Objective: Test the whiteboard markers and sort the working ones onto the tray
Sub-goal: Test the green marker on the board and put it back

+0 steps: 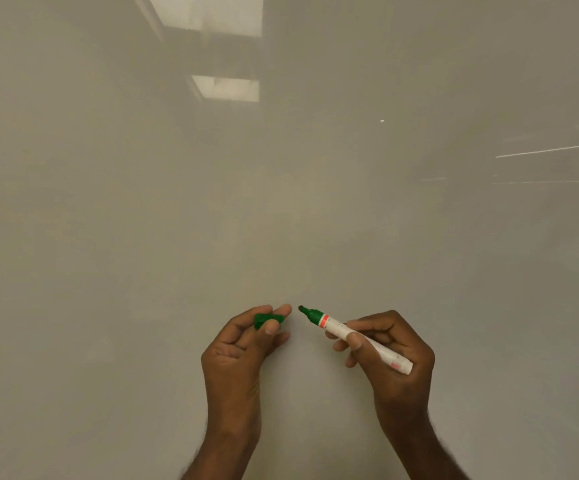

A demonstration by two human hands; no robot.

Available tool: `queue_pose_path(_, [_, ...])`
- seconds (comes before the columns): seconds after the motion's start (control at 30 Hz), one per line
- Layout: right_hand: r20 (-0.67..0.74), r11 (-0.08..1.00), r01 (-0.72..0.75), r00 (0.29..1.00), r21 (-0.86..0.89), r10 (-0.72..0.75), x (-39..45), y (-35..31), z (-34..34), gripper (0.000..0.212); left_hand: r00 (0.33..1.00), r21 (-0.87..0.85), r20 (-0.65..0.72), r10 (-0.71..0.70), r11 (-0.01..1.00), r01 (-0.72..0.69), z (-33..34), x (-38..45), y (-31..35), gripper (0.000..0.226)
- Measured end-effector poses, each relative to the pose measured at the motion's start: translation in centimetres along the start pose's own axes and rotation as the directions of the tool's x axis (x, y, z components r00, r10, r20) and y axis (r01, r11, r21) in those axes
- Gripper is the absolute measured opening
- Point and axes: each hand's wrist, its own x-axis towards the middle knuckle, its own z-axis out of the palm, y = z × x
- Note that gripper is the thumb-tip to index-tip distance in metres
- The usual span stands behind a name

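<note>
Green cap [268, 320] sits pinched in our left hand [243, 344]; our right hand [388, 355] grips the uncapped marker [354, 336], its white barrel slanting, green tip pointing up-left toward the whiteboard [281, 185].

No legible text, brand or number is found. Faint reddish print is noted on the white barrel of the marker [357, 337], near its rear end, but it is too blurred to be read.
</note>
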Motion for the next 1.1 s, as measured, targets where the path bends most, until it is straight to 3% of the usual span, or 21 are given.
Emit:
queue_pose_path(0.1, [0.028, 0.996, -0.050, 0.998, 0.074, 0.048, -0.7, 0.5, 0.1, 0.011, 0.999, 0.029, 0.006, -0.032, 0.999, 0.031, -0.8, -0.6, -0.6, 0.036])
queue_pose_path(0.27, [0.091, 0.984, -0.124, 0.989, 0.127, 0.113, -1.8, 1.5, 0.4, 0.014, 0.993, 0.004, -0.043, -0.106, 0.994, 0.106, -1.8, -1.2, -1.6, 0.036])
queue_pose_path(0.53, [0.161, 0.976, -0.190, 0.972, 0.110, 0.171, -3.4, 2.9, 0.6, 0.013, 0.986, 0.041, -0.034, -0.162, 0.986, 0.163, -2.9, -2.3, -2.8, 0.035])
queue_pose_path(0.77, [0.266, 0.966, -0.257, 0.934, 0.039, 0.238, -4.0, 3.4, 0.1, 0.026, 0.983, 0.060, -0.026, -0.181, 0.981, 0.182, -4.0, -3.0, -3.7, 0.033])
queue_pose_path(1.1, [0.283, 0.937, -0.344, 0.906, 0.063, 0.314, -5.0, 3.7, 0.6, 0.005, 0.982, 0.075, -0.027, -0.186, 0.979, 0.188, -5.2, -4.4, -5.1, 0.025])
